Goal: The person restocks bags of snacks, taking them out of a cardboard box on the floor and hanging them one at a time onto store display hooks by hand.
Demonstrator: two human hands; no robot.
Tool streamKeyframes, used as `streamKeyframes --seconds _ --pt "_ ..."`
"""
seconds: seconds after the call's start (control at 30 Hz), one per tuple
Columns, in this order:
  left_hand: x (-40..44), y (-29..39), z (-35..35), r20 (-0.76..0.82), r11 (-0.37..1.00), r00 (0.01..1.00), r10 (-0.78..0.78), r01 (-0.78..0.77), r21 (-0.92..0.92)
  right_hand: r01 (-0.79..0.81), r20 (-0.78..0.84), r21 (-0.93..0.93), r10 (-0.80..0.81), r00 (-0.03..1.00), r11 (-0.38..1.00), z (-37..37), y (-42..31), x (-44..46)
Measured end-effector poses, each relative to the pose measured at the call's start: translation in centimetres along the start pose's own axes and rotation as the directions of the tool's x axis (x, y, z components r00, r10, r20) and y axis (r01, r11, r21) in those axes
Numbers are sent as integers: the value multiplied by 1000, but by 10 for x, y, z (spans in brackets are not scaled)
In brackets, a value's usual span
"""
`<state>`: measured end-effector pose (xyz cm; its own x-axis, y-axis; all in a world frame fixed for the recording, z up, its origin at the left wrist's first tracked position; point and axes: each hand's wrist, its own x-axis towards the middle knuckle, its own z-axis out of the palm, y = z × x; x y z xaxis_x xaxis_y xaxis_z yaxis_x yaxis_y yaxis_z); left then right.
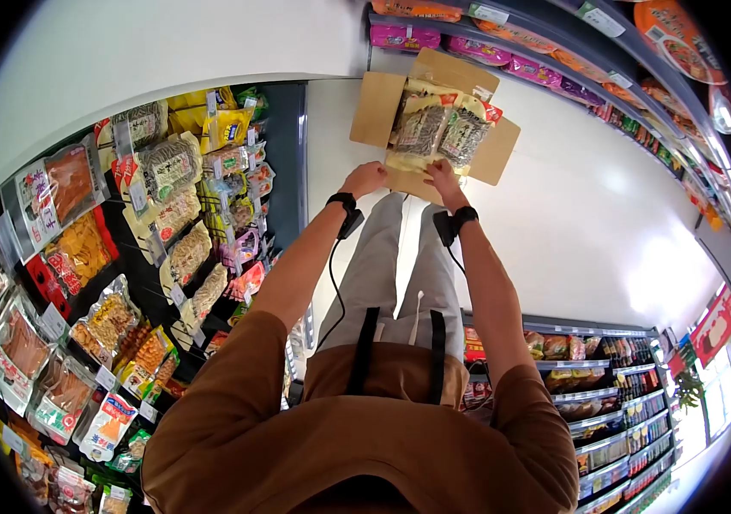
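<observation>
An open cardboard box [374,110] stands on the floor with its flaps spread outward. Inside it lie seed packets [421,130] in clear and cream packaging with red corners. My right hand [443,177] is at the near edge of the box, its fingers pinched at the lower end of a packet. Beside the near left corner is my left hand [366,178], fingers curled together; whatever it may hold is too small to make out. Both wrists wear black straps with small devices.
Hanging snack bags [173,167] fill the rack at left, with vacuum-packed food [53,197] nearer. Shelves with purple and orange packs [511,56] curve along the upper right. More stocked shelves [584,377] stand at lower right. The pale floor [563,231] spreads right of the box.
</observation>
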<state>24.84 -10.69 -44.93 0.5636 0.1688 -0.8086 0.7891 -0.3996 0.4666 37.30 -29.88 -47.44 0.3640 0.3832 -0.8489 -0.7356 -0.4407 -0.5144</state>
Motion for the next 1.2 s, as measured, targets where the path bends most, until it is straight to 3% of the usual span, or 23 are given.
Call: streamKeyframes --seconds 0.2,0.27,0.3,0.37,0.4,0.5,0.53,0.6,0.67,0.8,0.9,0.97,1.07,1.2 --pt "-22 37 -18 -39 986 998 -49 42 -164 57 211 7 -57 976 998 -35 -20 -83" --pt "-34 55 -31 214 925 970 -115 183 -334 82 247 73 -97 964 994 -44 -25 -110" --pt "-45 65 -36 204 924 973 -112 177 -338 74 262 113 -102 960 991 -48 -32 -124" --pt "-76 87 -39 276 769 956 -97 248 -589 87 299 117 -119 947 989 -59 -37 -151" --pt "-89 98 -40 262 772 961 -88 232 -591 100 327 126 -137 935 987 -65 -42 -163" --pt "-115 122 -35 276 666 954 114 133 -734 107 381 109 -141 914 988 -72 -62 -204" --pt "-127 138 -31 266 497 939 217 128 -858 110 403 118 -149 903 987 -76 -67 -216" --pt "-158 174 -35 240 498 944 228 98 -861 148 429 133 -191 883 980 -86 -81 -240" --pt "-178 194 -32 171 407 934 315 29 -913 206 485 52 -205 850 977 -95 -99 -266" --pt "-219 233 -30 104 330 933 344 -16 -944 332 486 33 -305 819 943 -118 -137 -318" --pt "-264 273 -39 0 350 910 414 -160 -923 453 484 -26 -385 786 891 -137 -167 -355" --pt "-294 298 -45 -152 416 874 463 -365 -833 514 490 -60 -423 762 856 -145 -181 -379" --pt "-338 333 -49 -229 402 810 540 -487 -776 553 438 11 -501 746 833 -143 -205 -428" --pt "-376 356 -45 -356 391 776 520 -587 -709 596 396 86 -577 714 798 -138 -215 -472"
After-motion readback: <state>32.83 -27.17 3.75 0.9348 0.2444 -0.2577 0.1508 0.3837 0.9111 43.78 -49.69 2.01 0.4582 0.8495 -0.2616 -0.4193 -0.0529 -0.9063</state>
